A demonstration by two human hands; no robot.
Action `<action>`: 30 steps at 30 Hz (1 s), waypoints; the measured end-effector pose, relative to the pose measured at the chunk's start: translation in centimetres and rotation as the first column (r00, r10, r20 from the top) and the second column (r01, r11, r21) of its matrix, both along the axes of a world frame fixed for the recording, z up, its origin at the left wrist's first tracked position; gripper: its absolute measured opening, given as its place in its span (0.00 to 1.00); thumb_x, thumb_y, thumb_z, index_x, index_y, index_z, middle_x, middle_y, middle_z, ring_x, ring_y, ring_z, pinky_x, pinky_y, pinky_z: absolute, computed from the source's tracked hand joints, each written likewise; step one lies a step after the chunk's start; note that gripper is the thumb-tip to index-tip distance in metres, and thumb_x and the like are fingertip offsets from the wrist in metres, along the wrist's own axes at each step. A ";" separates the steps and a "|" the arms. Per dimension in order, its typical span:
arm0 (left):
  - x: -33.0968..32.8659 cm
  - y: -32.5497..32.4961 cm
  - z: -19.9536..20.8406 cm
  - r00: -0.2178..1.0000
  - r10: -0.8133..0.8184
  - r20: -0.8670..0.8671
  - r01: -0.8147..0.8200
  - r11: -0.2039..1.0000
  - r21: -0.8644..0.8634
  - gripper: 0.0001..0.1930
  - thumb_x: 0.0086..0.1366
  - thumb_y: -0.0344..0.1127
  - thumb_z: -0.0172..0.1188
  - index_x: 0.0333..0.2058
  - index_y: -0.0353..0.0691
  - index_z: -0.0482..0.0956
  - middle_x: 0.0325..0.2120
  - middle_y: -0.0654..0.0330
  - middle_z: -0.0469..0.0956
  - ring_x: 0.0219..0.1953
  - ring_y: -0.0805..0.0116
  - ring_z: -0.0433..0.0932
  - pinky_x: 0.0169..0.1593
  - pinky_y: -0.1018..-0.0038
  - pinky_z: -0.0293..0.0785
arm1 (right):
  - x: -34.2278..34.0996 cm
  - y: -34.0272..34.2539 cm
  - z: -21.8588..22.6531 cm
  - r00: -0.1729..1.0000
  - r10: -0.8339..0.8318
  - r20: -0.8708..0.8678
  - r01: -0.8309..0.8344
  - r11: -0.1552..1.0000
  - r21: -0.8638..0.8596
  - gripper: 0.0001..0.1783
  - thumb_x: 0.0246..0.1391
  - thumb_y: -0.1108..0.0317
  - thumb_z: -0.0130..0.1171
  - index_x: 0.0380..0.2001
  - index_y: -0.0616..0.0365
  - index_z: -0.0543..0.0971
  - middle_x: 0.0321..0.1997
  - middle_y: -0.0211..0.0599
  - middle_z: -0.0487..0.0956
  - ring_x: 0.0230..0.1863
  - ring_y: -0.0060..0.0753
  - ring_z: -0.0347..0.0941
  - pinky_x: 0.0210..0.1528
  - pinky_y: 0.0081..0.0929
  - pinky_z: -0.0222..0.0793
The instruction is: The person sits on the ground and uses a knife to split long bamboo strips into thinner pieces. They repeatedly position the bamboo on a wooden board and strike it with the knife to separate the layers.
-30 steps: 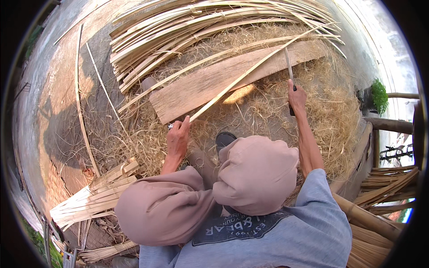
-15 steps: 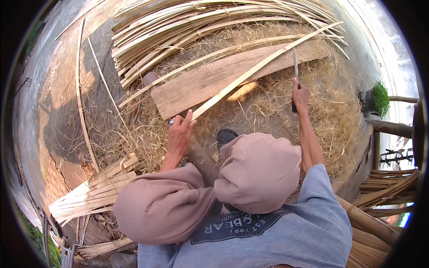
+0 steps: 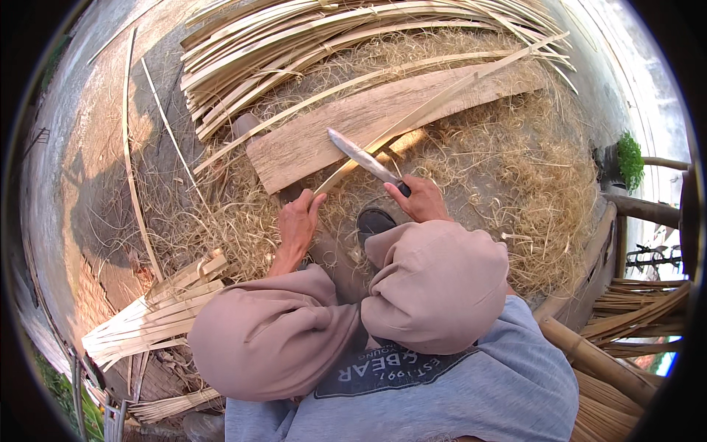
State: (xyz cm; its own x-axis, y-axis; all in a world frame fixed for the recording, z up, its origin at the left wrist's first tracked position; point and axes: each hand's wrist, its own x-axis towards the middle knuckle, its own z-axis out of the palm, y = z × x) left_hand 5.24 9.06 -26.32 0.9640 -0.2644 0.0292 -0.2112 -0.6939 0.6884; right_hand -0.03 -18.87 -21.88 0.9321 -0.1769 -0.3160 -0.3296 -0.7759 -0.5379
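My left hand (image 3: 297, 223) is closed on the near end of a long pale bamboo strip (image 3: 431, 105), which runs up to the far right across a wooden board (image 3: 298, 151). My right hand (image 3: 420, 200) grips the dark handle of a knife (image 3: 361, 156). The knife's blade points away to the left and lies across the strip, close to my left hand. Whether the edge touches the strip I cannot tell. The board lies slanted on the ground beyond my knees.
A large pile of split bamboo strips (image 3: 243, 70) lies at the back. Curly shavings (image 3: 545, 177) cover the ground around the board. A bundle of strips (image 3: 155, 322) rests at the lower left. Bamboo poles (image 3: 600, 359) are at the right, near a green plant (image 3: 630, 160).
My right hand has brought the knife from the far right, beside the board's right end, back and left onto the strip. My left hand stays at the strip's near end.
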 end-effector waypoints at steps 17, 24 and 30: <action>2.0 3.1 0.8 0.870 0.001 -0.492 -0.130 0.965 -0.229 0.21 0.70 0.50 0.65 0.28 0.36 0.77 0.16 0.61 0.71 0.20 0.69 0.67 0.26 0.65 0.62 | 0.8 -0.3 -2.8 0.970 0.031 0.239 -0.032 0.999 0.001 0.33 0.65 0.38 0.59 0.25 0.61 0.78 0.20 0.48 0.77 0.24 0.51 0.76 0.30 0.46 0.69; 0.9 6.9 1.4 0.874 0.002 -0.487 -0.107 0.977 -0.187 0.21 0.69 0.48 0.66 0.29 0.34 0.78 0.18 0.68 0.65 0.24 0.78 0.60 0.27 0.71 0.57 | 5.3 -17.8 -4.9 0.810 -0.545 0.218 0.561 0.827 -0.016 0.37 0.67 0.35 0.53 0.21 0.61 0.78 0.13 0.39 0.74 0.17 0.32 0.71 0.22 0.36 0.67; -1.7 5.8 3.1 0.973 0.142 -0.179 -0.145 0.989 -0.001 0.18 0.73 0.45 0.62 0.29 0.37 0.72 0.16 0.53 0.67 0.18 0.62 0.60 0.25 0.63 0.59 | 5.7 -13.2 -0.2 0.963 -0.241 0.117 0.243 0.970 -0.001 0.36 0.67 0.35 0.54 0.20 0.59 0.74 0.14 0.38 0.71 0.18 0.38 0.73 0.24 0.42 0.68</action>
